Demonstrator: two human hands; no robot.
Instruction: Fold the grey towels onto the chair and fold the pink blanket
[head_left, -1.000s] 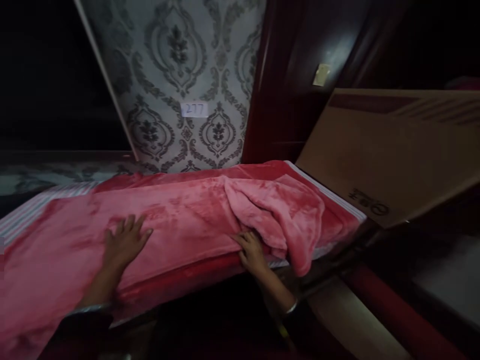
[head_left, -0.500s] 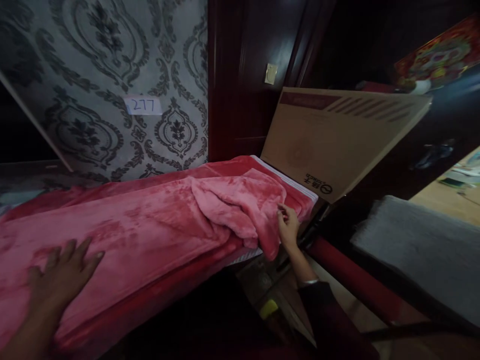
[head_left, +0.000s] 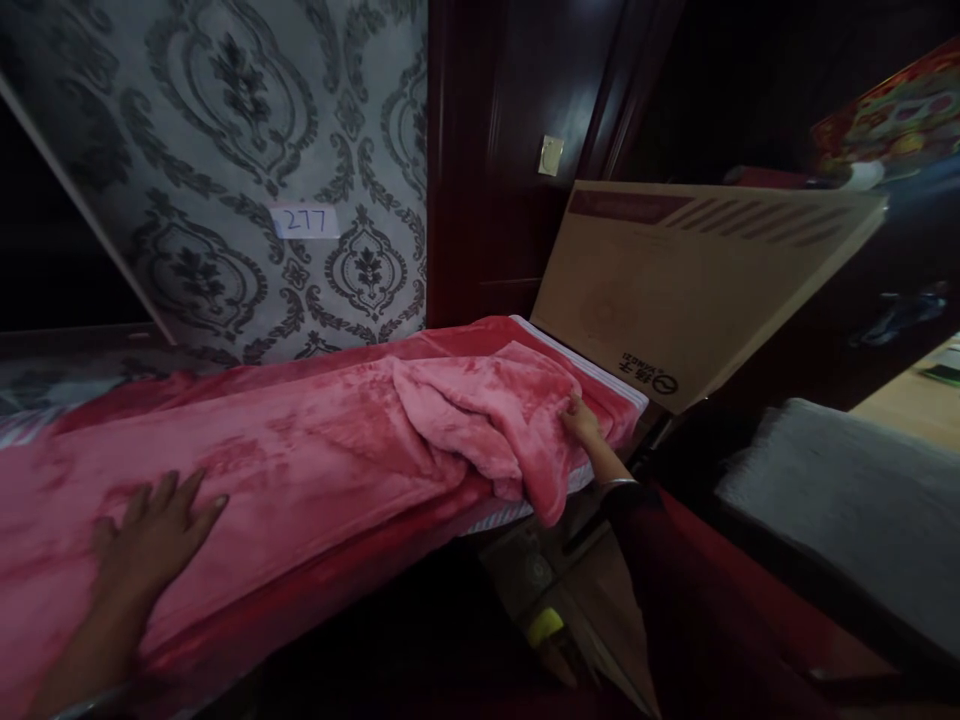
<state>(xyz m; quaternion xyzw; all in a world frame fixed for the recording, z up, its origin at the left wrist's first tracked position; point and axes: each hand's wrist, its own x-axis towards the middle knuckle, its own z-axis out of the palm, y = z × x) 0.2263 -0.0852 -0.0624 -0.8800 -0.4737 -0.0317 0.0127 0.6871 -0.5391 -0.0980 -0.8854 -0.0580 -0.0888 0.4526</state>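
A pink plush blanket [head_left: 300,450] lies in a long folded strip over a narrow surface, its right end bunched into loose folds. My left hand [head_left: 154,535] rests on the blanket's near left part, fingers spread and flat. At the bunched end, my right hand [head_left: 583,420] has its fingers closed on the edge of the blanket. Beneath the blanket is a striped sheet [head_left: 499,517], showing along the front and right edges.
A cardboard box [head_left: 705,280] leans behind the right end. A grey padded seat [head_left: 847,520] stands at the right. Patterned wallpaper with a "277" label [head_left: 306,221] and a dark wooden door [head_left: 487,150] are behind. More cardboard [head_left: 592,600] lies below.
My right hand has gone from hovering beside the blanket's right edge to gripping it. The view has shifted slightly left; my left hand stays flat on the blanket.
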